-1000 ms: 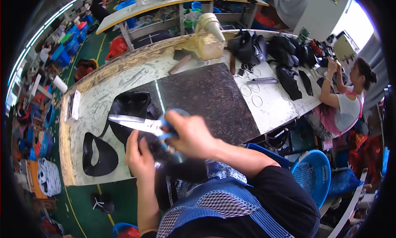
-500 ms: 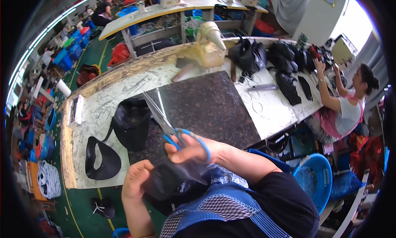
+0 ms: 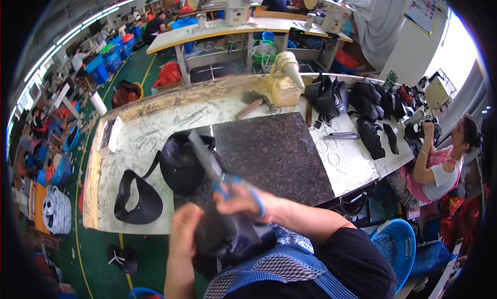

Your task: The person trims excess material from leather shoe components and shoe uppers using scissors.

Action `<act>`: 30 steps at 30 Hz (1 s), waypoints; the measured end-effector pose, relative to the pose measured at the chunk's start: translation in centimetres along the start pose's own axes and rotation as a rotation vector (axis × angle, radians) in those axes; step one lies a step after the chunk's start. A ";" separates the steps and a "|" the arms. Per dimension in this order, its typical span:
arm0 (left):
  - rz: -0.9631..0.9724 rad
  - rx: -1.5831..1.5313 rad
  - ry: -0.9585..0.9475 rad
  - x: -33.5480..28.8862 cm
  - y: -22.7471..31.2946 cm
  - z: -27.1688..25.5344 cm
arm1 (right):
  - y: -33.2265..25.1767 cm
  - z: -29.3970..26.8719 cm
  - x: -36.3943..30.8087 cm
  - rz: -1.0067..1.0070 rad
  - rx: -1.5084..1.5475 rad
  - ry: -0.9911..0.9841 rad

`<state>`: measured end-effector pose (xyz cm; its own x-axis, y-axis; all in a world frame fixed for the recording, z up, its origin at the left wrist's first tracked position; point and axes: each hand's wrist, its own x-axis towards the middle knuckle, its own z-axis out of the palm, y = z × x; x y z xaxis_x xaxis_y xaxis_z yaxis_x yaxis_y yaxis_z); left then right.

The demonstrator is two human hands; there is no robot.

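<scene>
Scissors with blue handles are in my right hand, fingers through the loops, blades slanting up toward the far left. My left hand is closed on a black leather-like piece, held close in front of my apron. The right hand is right above this piece; whether its fingers also pinch it, I cannot tell. Motion blurs both hands and the piece. Beyond the scissors' blades a rounded black piece lies on the bench, joined by a strip to a flat black piece with a cut-out.
A dark stone slab covers the middle of the white bench. At its far side stand a hammer and a cone-topped yellowish block. Black pieces pile up at right, near a co-worker. A blue basket stands beside me.
The view has tilted, so the bench sits lower and further right. The scissors stay in my right hand and the black piece in my left. The co-worker's hands have shifted.
</scene>
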<state>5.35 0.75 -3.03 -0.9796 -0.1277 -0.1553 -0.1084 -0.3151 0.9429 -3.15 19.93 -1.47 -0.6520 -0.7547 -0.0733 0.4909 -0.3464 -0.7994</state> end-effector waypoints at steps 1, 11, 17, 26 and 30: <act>0.265 0.094 0.038 1.2 0.8 -0.3 | -0.7 -0.7 0.8 -0.043 0.030 0.067; 0.914 0.687 0.192 0.7 3.0 -1.6 | -3.2 1.3 5.1 -0.447 -0.050 0.271; 0.630 0.451 -0.145 0.8 3.8 -2.0 | -2.1 3.4 4.7 -0.477 -0.243 0.236; 0.490 0.103 -0.041 -0.8 4.5 -1.6 | -2.6 1.1 4.2 -0.546 -0.861 0.322; 0.522 0.175 0.034 -0.9 4.8 -2.1 | -3.3 -0.9 2.7 -0.829 -1.536 0.149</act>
<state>6.02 -2.60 1.02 -0.9051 -0.2567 0.3389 0.3605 -0.0411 0.9318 -7.06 19.53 0.47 -0.5110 -0.5834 0.6313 -0.8563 0.2816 -0.4329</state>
